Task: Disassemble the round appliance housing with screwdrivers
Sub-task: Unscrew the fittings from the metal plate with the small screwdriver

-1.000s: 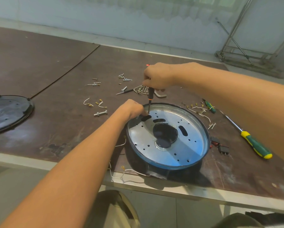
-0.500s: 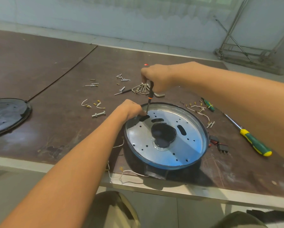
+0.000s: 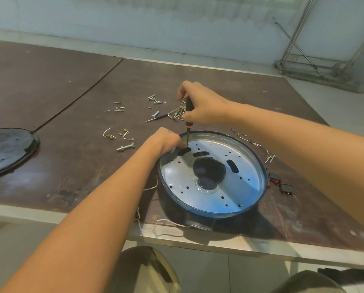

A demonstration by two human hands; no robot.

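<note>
Black lid [image 3: 8,151] sits off at the table's [image 3: 71,170] left. Our left hand [image 3: 166,141] curls over the housing's [image 3: 240,187] far-left rim. Right beside those fingers the screwdriver [image 3: 188,123] stands tip-down on the metal plate, our right hand [image 3: 202,104] wrapped round its handle just above. Housing's near the table's front edge.

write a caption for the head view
Right hand holds a screwdriver tip-down on the round housing; left hand rests at its rim.

Black lid [image 3: 8,151] cut by edge (screwdriver [image 3: 188,123] tip unclear)
</note>
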